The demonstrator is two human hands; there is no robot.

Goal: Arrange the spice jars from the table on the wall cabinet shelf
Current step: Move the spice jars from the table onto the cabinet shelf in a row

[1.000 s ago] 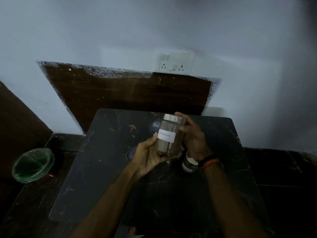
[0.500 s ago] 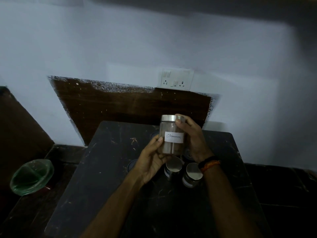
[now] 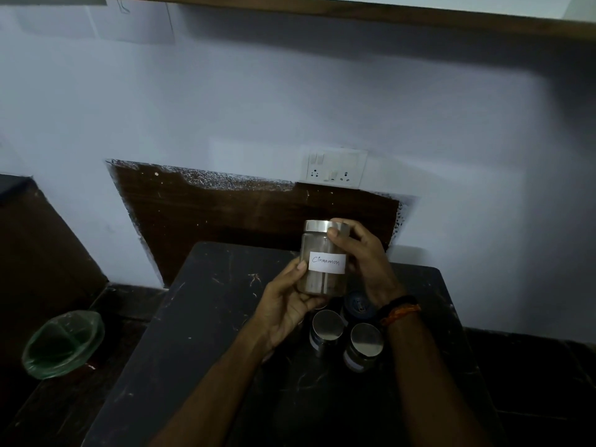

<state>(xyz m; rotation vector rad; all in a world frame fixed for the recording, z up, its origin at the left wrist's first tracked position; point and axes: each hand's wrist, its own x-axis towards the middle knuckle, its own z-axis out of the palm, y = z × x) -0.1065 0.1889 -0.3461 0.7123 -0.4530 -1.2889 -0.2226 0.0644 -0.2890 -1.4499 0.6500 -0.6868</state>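
**Cinnamon jar lifted, view tilting up toward shelf**

Jar [image 3: 324,258] now upright, label forward, higher than a second ago; off the table [image 3: 200,317]. Left hand [image 3: 285,304] cups base, right hand [image 3: 361,253] fingers [image 3: 335,233] curled round lid. Cabinet underside [image 3: 354,11] newly in view. Three jars [image 3: 325,332] left on table. Next, probably: raise to shelf.

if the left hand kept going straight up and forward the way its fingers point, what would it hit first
Probably the brown wall panel, then the white wall above it. The left hand cradles the cinnamon jar from below, its fingers pointing up toward the wall. Nothing shows in between, though depth is hard to judge.
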